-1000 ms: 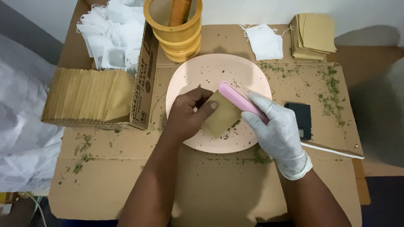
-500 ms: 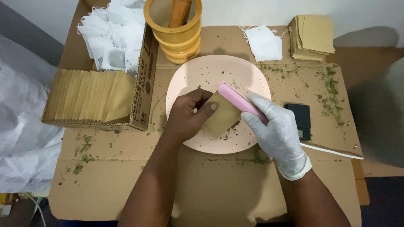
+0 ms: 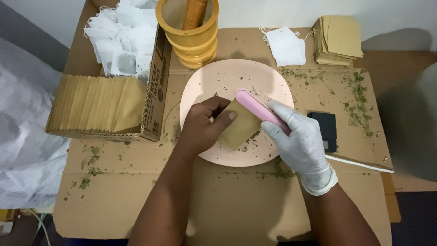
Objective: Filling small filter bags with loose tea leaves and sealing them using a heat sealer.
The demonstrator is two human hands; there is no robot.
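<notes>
My bare left hand pinches a small brown paper pouch over a pale pink plate. My right hand, in a white glove, grips a pink bar-shaped sealer clamped across the pouch's upper edge. A white cord runs from under that hand toward the right. Flecks of dried green herb lie on the plate and on the cardboard around it.
A cardboard box at left holds brown pouches and white string bags. A yellow mortar with a wooden pestle stands behind the plate. A white bag, a stack of brown pouches and a small black scale lie at right.
</notes>
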